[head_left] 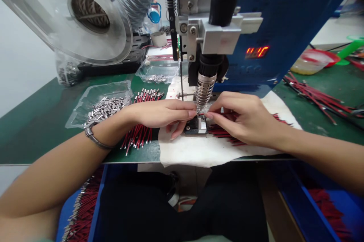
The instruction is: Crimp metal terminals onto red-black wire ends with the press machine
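Observation:
My left hand (167,115) reaches in from the left, thumb and forefinger closed in a pinch at the small metal fixture (201,124). What they hold is too small and hidden to make out. Opposite it, my right hand (241,118) pinches a thin red wire (201,113) just above the fixture. Directly over both sets of fingertips hangs the spring-wrapped tip (205,88) of a soldering machine. Red and black wires (222,132) lie on a white cloth (187,151) beneath my right hand. A bundle of wires with metal ends (139,135) rests beside my left wrist.
A clear tray of small metal parts (106,109) stands at left, another clear tray (157,73) behind. The blue machine housing (264,18) rises close behind my hands. More wires (315,94) lie right. A blue bin of wires (82,208) sits below the table edge.

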`<state>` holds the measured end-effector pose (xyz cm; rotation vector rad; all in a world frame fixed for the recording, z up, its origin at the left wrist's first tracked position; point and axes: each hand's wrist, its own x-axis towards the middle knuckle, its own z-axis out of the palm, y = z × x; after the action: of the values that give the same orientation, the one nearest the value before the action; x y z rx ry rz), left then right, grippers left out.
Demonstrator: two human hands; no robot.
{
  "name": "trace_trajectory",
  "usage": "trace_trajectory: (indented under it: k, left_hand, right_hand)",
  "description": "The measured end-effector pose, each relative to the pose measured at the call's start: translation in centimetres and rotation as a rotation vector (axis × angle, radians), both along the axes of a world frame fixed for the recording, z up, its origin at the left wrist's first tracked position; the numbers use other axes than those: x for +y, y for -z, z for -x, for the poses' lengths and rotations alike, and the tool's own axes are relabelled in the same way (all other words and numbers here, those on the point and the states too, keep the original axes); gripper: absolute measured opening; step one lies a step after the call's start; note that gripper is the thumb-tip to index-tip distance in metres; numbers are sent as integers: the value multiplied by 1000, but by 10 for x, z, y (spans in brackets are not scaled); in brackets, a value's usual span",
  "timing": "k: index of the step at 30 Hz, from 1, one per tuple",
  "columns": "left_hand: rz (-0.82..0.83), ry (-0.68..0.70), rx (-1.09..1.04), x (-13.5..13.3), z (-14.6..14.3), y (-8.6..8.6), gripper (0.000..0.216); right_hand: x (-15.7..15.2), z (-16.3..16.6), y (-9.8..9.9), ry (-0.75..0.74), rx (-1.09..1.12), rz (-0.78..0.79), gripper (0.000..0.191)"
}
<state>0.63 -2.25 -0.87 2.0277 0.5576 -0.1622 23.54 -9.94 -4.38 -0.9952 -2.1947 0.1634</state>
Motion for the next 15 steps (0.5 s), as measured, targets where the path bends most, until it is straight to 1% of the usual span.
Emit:
trace_trajectory:
  k: [7,12,15]
  left_hand:
    - [26,24,-7,2,1,1,40]
    - [28,-5,3,2,1,1,40]
    - [26,-7,2,2,0,2,40]
  right_hand:
    - [0,1,-1,17,47,78,11]
    - [0,3,-2,42,133,210,13]
    - [0,3,-3,54,156,256,12]
